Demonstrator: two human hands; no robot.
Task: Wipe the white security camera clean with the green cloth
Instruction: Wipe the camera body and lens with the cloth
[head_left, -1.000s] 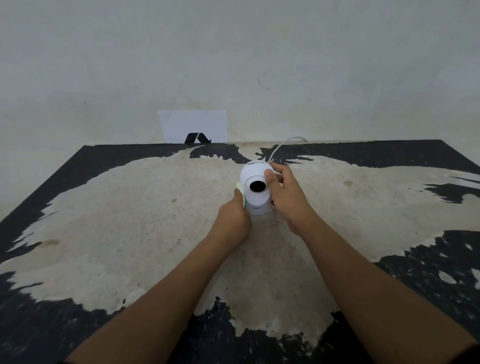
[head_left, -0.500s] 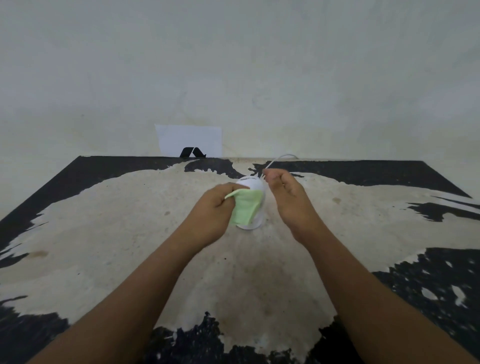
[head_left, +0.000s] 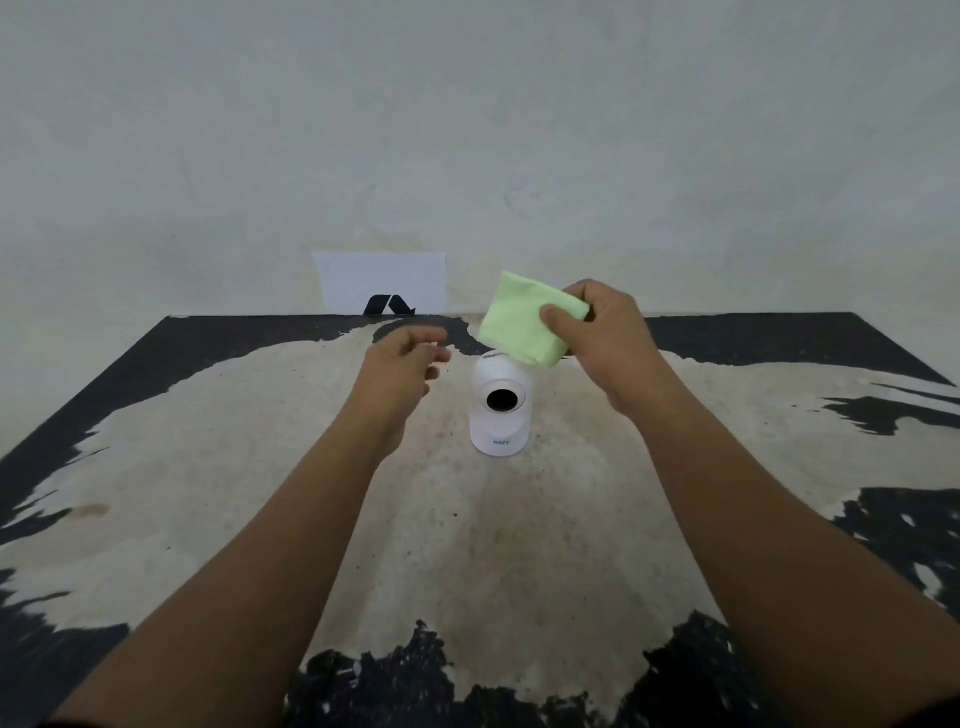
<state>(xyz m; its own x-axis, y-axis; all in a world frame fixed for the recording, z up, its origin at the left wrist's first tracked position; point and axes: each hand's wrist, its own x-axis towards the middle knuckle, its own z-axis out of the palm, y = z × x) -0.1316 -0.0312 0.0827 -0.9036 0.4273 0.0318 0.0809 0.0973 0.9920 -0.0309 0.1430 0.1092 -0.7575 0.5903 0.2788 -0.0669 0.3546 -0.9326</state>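
With the right hand (head_left: 608, 348) pinching the folded green cloth (head_left: 522, 325) just above the white security camera (head_left: 501, 408) standing upright mid-bench (head_left: 260, 467), and the left hand's (head_left: 397, 371) fingers loosely curled and empty beside it, an unsteadied wipe could topple the camera.

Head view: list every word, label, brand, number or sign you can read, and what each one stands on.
Small grey brand print on the base of the white security camera: too blurred to read.
Faint print on the top rim of its head: too small to read.
Black angular logo mark, no letters, on the white sheet against the wall.
Nothing printed shows on the green cloth or the table.
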